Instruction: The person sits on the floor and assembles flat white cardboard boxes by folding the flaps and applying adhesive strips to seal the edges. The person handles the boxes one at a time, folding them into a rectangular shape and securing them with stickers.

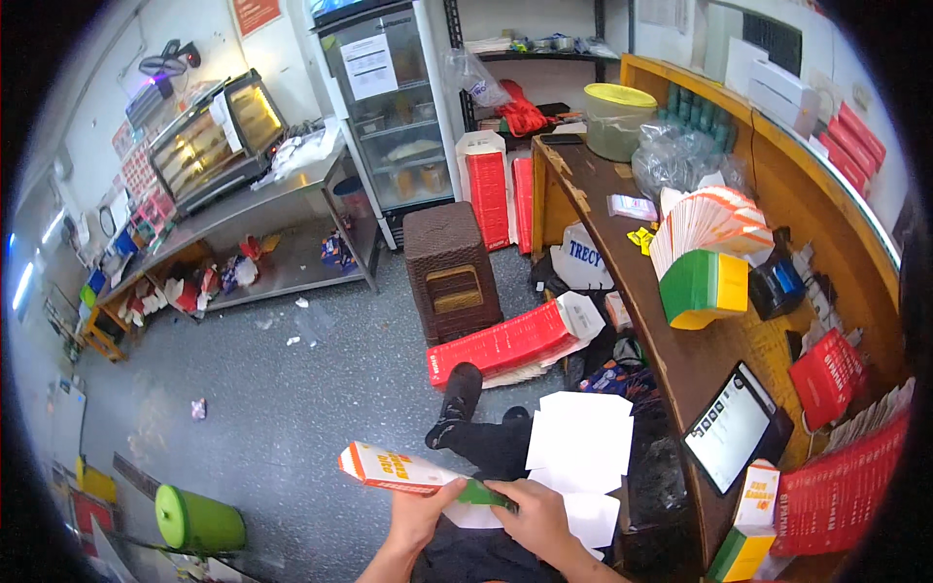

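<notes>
Low in the view, over my lap, I hold a white, orange and green food carton (406, 470). It looks narrow, with its printed white and orange end pointing left and its green end to the right. My left hand (420, 515) grips its underside near the middle, thumb on top. My right hand (537, 517) is closed on the green end, with its fingertips partly hidden. Flat white card blanks (580, 442) lie on my lap beside the right hand, plain side up.
A brown counter (637, 301) on the right bears fanned cartons (708, 228), a tablet (731, 428) and stacked red cartons (846, 486). A red bundle of cartons (515, 340) lies on the floor by my foot, near a brown stool (449, 262). A green bin (199, 520) stands lower left.
</notes>
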Available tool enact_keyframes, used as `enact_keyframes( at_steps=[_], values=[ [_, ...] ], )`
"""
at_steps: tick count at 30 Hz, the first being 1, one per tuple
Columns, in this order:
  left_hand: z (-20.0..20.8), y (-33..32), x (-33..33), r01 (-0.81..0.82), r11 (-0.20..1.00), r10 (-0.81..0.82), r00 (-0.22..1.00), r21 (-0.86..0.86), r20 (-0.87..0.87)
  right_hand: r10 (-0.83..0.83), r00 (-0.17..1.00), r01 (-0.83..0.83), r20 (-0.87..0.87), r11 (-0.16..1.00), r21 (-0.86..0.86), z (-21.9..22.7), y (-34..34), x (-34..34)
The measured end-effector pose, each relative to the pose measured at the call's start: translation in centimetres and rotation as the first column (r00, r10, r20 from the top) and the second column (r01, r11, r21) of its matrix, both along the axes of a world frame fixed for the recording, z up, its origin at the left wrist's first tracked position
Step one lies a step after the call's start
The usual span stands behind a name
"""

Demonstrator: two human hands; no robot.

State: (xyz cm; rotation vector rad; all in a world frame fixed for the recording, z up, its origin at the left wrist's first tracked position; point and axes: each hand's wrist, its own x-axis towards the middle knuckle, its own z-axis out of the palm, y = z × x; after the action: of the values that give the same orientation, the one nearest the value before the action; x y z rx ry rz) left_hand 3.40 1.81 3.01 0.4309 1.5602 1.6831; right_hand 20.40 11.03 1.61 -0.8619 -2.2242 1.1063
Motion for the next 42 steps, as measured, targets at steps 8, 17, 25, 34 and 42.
enact_keyframes(
  at_steps=[8,17,25,34,42],
  values=[
    [-1.6,0.3,-1.4,0.043,0.998,-0.037,0.993,-0.052,0.110,0.040,0.994,-0.028,-0.098,0.992,0.122,-0.6,-0.3,-0.4],
    [-2.3,-0.2,-2.2,0.041,0.999,-0.038,0.995,-0.031,0.092,0.016,0.992,0.001,-0.126,0.991,0.132,-0.1,-0.5,-1.6],
    [-3.2,-1.9,-3.9,0.148,0.989,-0.132,0.916,-0.012,0.379,0.090,0.982,-0.054,-0.164,0.975,0.217,-1.1,-0.8,-2.7],
    [-3.2,-2.9,-0.5,0.084,0.968,-0.189,0.862,-0.235,-0.471,-0.231,0.955,0.152,-0.186,0.919,-0.363,-1.0,-1.7,-3.5],
    [-7.7,-5.4,0.3,0.356,0.907,-0.340,0.934,0.225,-0.108,-0.160,0.947,0.039,-0.278,0.918,-0.394,-1.6,-2.0,-2.2]
  ],
)
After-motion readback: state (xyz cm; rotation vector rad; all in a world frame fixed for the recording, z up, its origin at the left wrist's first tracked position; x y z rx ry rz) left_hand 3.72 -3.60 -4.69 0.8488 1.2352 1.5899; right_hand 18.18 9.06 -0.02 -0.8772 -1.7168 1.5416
